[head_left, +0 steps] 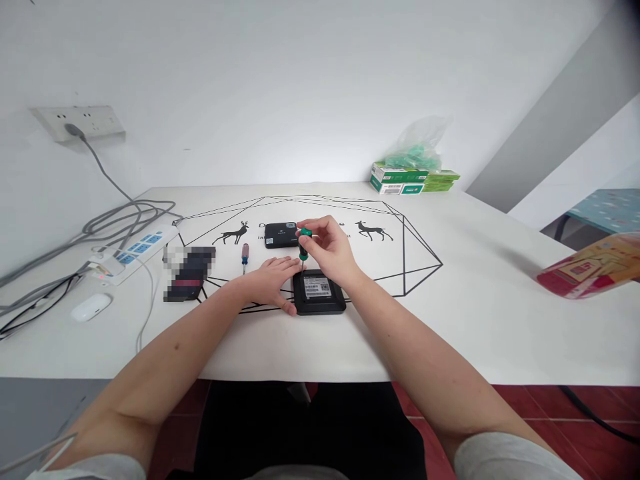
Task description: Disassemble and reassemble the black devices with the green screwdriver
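Note:
A square black device (330, 308) with a white label lies on the printed table mat in front of me. My right hand (333, 250) grips a green-and-black screwdriver (303, 251), held upright with its tip at the device's far left corner. Fingers spread, my left hand (270, 280) rests flat at the device's left edge. Just behind my hands sits a second black box (279, 235) with small stickers. Another screwdriver (245, 257), with a reddish and blue handle, lies to the left of it.
At left are a power strip (145, 250) with cables, a white earbud case (91, 307) and a dark, partly pixelated item (193, 277). Green boxes (400, 177) topped by a plastic bag (417, 150) stand by the wall. A red-and-yellow package (580, 270) sits at the right.

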A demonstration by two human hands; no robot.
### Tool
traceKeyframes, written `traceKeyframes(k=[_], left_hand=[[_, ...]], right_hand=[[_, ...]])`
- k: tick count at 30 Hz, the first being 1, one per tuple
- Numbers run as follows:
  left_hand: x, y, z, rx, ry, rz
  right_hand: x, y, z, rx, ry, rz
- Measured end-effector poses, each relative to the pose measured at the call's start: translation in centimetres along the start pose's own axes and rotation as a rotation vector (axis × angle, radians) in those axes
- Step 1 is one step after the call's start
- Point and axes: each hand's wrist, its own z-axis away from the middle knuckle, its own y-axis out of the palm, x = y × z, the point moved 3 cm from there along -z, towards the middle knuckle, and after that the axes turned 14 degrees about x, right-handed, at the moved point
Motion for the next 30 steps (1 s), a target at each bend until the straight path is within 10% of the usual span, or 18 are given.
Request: traceKeyframes(k=[20, 25, 30], left_hand=[[-0.3, -0.3, 0.1, -0.001, 0.013, 0.001], [0.0, -0.1, 0.1, 0.022, -0.017, 0.010], [0.2, 0.0, 0.3, 0.020, -0.001, 0.024]], right_hand=[[-0.1, -0.1, 0.2, -0.102, 0.026, 0.359], [-0.3, -3.3, -0.5, -0.328, 0.252, 0.562], [-0.8, -6.5, -0.7, -0.167, 0.700, 0.823]])
